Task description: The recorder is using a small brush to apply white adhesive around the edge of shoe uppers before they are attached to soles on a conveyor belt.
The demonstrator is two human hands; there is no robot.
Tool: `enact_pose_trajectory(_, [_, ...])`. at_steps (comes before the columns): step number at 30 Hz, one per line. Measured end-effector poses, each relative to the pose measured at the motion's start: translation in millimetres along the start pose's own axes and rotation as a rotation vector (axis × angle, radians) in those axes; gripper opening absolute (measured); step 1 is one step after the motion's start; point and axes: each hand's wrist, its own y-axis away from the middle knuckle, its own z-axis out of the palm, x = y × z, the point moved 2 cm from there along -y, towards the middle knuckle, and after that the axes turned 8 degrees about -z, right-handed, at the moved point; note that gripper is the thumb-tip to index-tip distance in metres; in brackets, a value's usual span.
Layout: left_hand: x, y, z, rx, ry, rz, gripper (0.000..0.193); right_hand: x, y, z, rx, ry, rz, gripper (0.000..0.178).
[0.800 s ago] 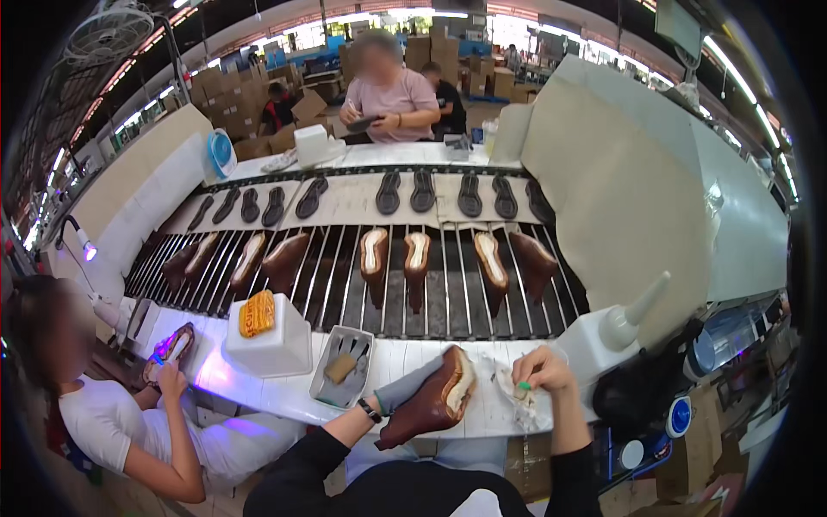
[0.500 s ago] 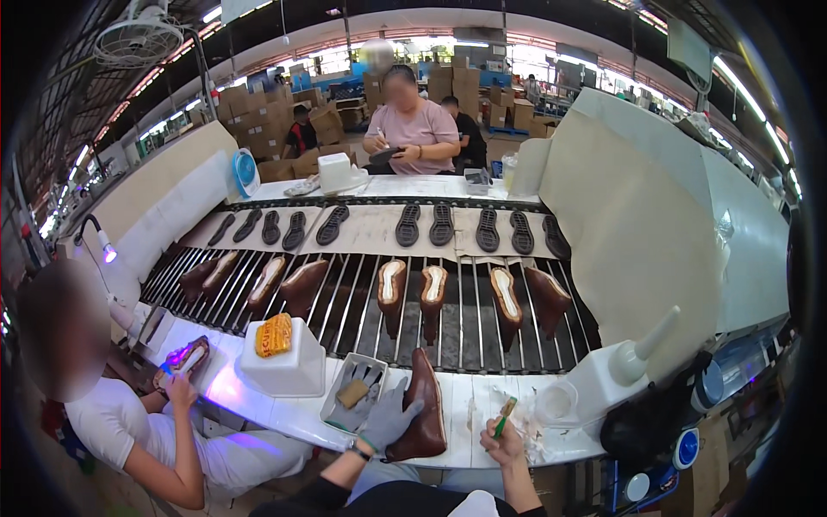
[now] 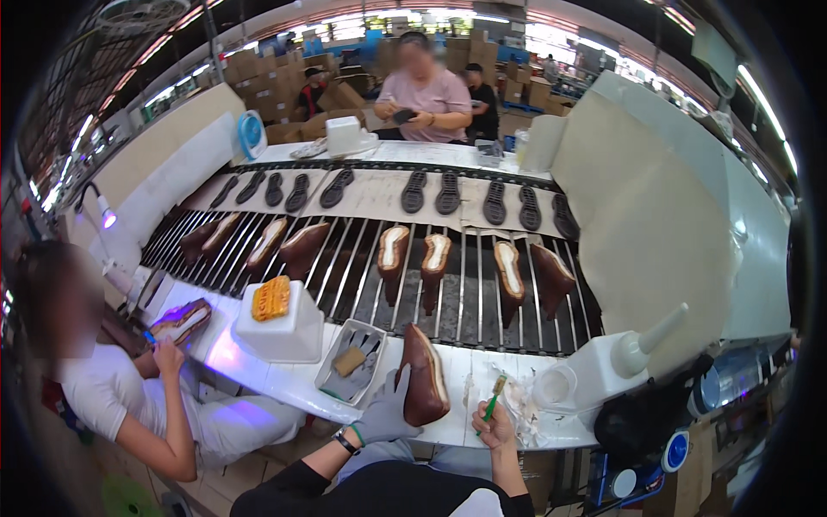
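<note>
A brown lasted shoe upper [image 3: 419,384] stands toe-up at the near table edge, its pale sole edge facing right. My left hand [image 3: 384,419], in a grey glove, grips its left side; some of the fingers are hidden behind it. My bare right hand [image 3: 496,426] is closed round the green handle of a small brush [image 3: 492,400], bristles up, apart from the shoe. Left of the shoe, a white tray [image 3: 324,376] holds a tan block and grey pieces. A white container [image 3: 594,384] with a spout and an open round cup [image 3: 554,384] stand to the right.
Beyond the table, a roller conveyor [image 3: 353,293] carries several brown uppers [image 3: 393,252] and dark soles [image 3: 413,191]. An orange packet [image 3: 271,298] lies on a white box [image 3: 280,332]. At left a co-worker [image 3: 121,405] works on another shoe; a person [image 3: 426,95] stands across.
The whole view has tilted, so the table sits higher in it. The brush has turned more upright in my right hand. My left hand keeps its hold on the shoe.
</note>
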Motion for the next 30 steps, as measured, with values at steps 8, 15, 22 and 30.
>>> enact_pose_trajectory(8, [-0.2, 33.6, -1.0, 0.015, 0.739, -0.266, 0.057, -1.1, 5.5, -6.4, 0.035, -0.032, 0.012, 0.036])
enact_pose_trajectory(15, [-5.9, 24.2, -3.9, 0.109, 0.96, -0.573, 0.035, -1.4, 7.5, -11.8, -0.018, -0.064, -0.007, 0.027])
enact_pose_trajectory(22, [-11.9, -1.6, -67.5, 0.374, 1.219, -0.46, 0.027, -4.7, 10.1, -6.5, -0.003, -0.108, -0.021, 0.028])
enact_pose_trajectory(30, [-86.6, -159.6, -129.7, 0.975, 0.764, -0.076, 0.056, -4.8, 7.8, -3.3, -0.029, -0.087, -0.006, 0.028])
